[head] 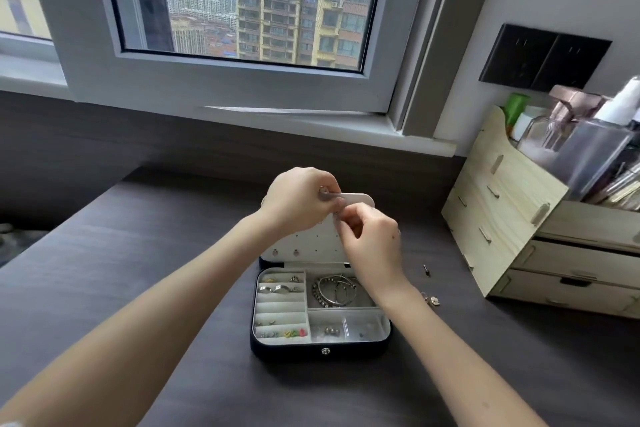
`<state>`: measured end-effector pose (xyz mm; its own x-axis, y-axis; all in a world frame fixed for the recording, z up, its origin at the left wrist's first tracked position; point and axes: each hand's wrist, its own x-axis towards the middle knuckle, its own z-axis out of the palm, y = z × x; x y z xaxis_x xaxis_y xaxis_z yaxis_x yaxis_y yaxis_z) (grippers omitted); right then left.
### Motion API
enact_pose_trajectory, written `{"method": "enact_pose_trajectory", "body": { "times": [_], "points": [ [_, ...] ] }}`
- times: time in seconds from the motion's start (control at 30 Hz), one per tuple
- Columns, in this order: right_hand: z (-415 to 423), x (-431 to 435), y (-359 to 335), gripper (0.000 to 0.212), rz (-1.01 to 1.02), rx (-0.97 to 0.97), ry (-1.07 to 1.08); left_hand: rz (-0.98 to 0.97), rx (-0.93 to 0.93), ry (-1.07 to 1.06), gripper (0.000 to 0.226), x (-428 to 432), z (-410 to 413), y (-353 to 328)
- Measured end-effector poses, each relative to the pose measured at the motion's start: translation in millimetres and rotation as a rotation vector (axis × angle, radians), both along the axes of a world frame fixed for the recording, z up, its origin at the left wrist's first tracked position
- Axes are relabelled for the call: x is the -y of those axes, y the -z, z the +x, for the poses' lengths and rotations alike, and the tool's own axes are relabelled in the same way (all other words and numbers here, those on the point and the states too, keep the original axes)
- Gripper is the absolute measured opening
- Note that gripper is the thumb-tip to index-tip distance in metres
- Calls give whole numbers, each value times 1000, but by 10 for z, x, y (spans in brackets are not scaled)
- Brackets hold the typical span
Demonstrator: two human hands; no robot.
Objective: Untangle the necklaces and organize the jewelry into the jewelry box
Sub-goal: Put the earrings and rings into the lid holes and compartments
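The open jewelry box (322, 352) sits mid-bench (138, 253), with rings (280, 289) and bracelets (334, 289) in its compartments. Small loose pieces (431, 299) lie at three o'clock of it. Over the raised lid (311, 246), the right hand (372, 243) has its grip pinched on a tiny item (336, 217). At eleven o'clock, the left hand (298, 201) pinches a small metal piece (325, 195). A wooden organizer (502, 218) stands at two o'clock.

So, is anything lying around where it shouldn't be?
Yes, slightly. Right of the jewelry box, a few bits lie loose on the table: a small dark pin and, nearer, a shiny little cluster. Inside the box, things sit neatly in their compartments.
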<state>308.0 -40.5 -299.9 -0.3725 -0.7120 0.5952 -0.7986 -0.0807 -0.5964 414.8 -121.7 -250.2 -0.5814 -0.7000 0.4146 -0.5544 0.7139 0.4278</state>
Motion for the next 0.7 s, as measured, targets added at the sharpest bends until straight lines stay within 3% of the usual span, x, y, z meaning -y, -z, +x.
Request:
{"method": "enact_pose_trajectory", "body": {
  "times": [0.5, 0.7],
  "points": [
    [125, -19, -98, 14, 32, 232, 119, 142, 43, 136, 24, 3, 117, -158],
    [196, 29, -197, 19, 110, 27, 216, 152, 221, 109, 29, -76, 71, -199]
  ]
}}
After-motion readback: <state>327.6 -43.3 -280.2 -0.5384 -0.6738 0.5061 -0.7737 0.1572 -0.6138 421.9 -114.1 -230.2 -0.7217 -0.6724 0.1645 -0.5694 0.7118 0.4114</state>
